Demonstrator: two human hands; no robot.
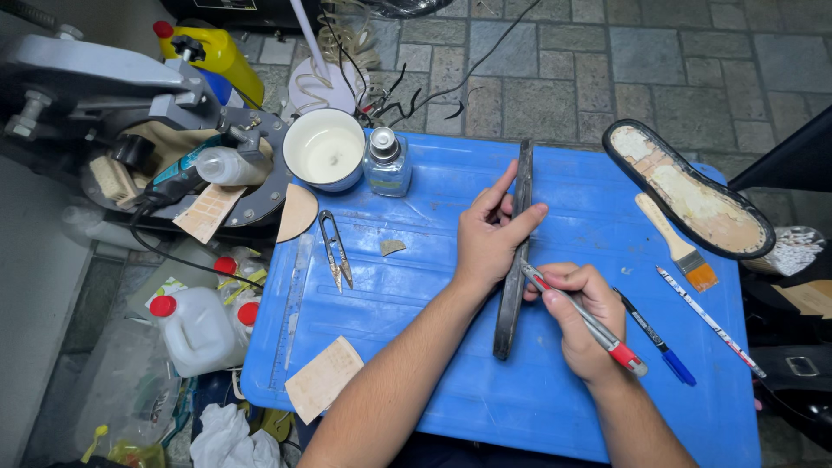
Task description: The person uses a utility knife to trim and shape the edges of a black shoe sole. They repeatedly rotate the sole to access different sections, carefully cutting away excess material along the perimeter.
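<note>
My left hand grips a dark shoe sole that stands on its edge on the blue table, fingers wrapped over its upper half. My right hand holds a grey utility knife with a red end, its tip touching the sole's side near the middle. A second sole, black-rimmed with a pale glue-stained inside, lies flat at the table's far right corner.
A brush, a blue pen and a striped pencil lie right of my hands. Snips, a white glue bowl, a glass bottle and leather scraps sit left. Machine and jugs beyond the left edge.
</note>
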